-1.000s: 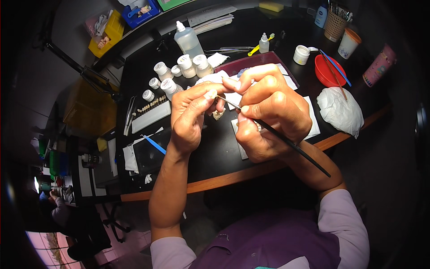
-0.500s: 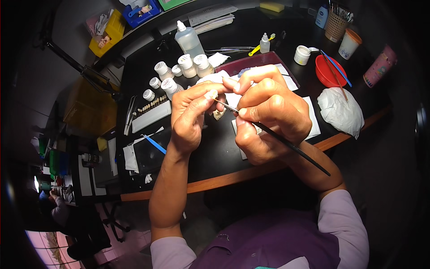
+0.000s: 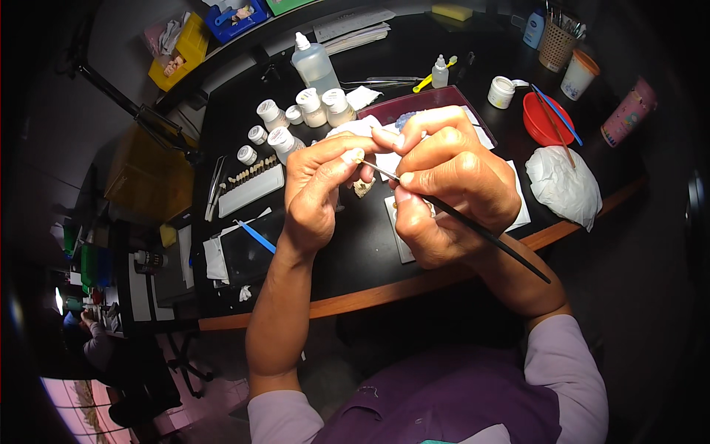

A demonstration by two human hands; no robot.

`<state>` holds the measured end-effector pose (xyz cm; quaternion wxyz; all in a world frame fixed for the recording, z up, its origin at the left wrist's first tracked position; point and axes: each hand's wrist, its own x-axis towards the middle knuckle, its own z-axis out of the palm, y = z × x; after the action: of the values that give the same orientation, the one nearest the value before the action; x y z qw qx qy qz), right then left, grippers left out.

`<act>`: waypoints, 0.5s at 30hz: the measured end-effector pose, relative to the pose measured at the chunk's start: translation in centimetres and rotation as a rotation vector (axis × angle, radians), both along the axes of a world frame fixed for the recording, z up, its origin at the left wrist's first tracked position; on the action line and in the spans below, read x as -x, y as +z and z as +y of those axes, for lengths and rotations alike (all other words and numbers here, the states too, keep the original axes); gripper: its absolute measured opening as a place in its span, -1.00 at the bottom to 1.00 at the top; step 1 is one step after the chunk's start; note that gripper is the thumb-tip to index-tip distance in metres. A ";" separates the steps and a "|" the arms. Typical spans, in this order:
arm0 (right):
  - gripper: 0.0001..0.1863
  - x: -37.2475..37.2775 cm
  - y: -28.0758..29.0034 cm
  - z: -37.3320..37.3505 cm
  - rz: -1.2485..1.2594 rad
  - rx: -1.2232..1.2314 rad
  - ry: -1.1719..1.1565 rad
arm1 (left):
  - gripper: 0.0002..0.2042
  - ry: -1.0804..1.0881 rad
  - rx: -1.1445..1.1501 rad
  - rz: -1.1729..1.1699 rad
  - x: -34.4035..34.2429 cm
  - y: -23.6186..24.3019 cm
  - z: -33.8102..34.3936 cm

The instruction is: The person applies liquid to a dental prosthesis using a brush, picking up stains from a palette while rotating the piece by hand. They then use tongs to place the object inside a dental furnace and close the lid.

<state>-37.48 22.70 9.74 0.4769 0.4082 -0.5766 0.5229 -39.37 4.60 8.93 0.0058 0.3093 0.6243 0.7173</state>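
Between thumb and forefinger, my left hand (image 3: 314, 189) pinches a small cream-coloured dental crown (image 3: 358, 156). My right hand (image 3: 458, 185) grips a thin black-handled brush (image 3: 484, 231) like a pen, its fine tip beside the crown. Whether the tip touches it is too small to tell. The fingers of both hands meet just above the crown. Below them sits a beige piece of dental model (image 3: 362, 188), partly hidden by my fingers. A pale slab (image 3: 401, 240) lies partly covered under my right hand.
White-capped jars (image 3: 310, 111) and a large clear bottle (image 3: 314, 70) stand behind my left hand. A row of shade-guide teeth (image 3: 254, 170) lies left. Rightward are a red bowl (image 3: 543, 122) with brushes across it, crumpled white plastic (image 3: 562, 181) and a pink bottle (image 3: 629, 111).
My right hand has moved slightly right and down with the brush. The crown shows a little more clearly in my left fingers, which have barely moved.
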 end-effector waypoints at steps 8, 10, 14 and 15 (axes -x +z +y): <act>-0.79 -0.2 0.3 0.1 -0.011 -0.022 -0.019 | -0.56 -0.042 -0.007 0.010 0.4 -0.3 -0.3; -0.79 -0.3 0.2 0.1 -0.018 -0.021 -0.005 | -0.55 -0.032 -0.024 -0.014 0.2 -0.2 -0.2; -0.79 0.0 0.1 0.3 -0.002 0.000 -0.024 | -0.55 -0.042 -0.018 -0.073 0.0 -0.1 -0.1; -0.80 0.0 0.0 0.2 -0.004 0.003 -0.030 | -0.54 -0.045 -0.017 -0.075 0.0 -0.1 -0.1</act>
<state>-37.51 22.90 9.78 0.4841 0.3977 -0.5829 0.5174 -39.37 4.48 8.82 0.0426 0.2962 0.6105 0.7333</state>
